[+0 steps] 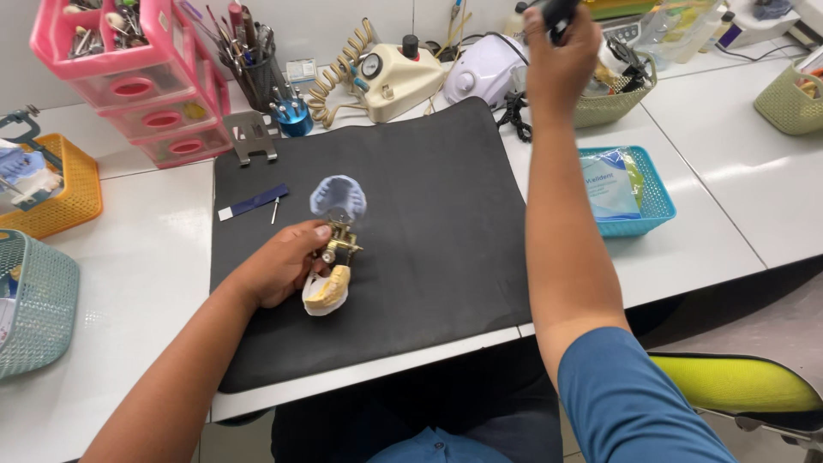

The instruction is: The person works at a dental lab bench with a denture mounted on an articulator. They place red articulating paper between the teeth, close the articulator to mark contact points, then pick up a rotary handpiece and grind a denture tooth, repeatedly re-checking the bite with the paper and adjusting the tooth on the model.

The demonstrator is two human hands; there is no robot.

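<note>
**Left hand on hinged dental model, right hand raised at back**

Landmark: black mat on the white surface. Left hand gripped a brass-hinged dental model near mat centre-left: bluish cast opened up, yellow cast lying on the mat. Right hand was clenched around a dark handpiece, lifted beyond the mat's far right corner. Blue basket sat just right of the mat.
</note>
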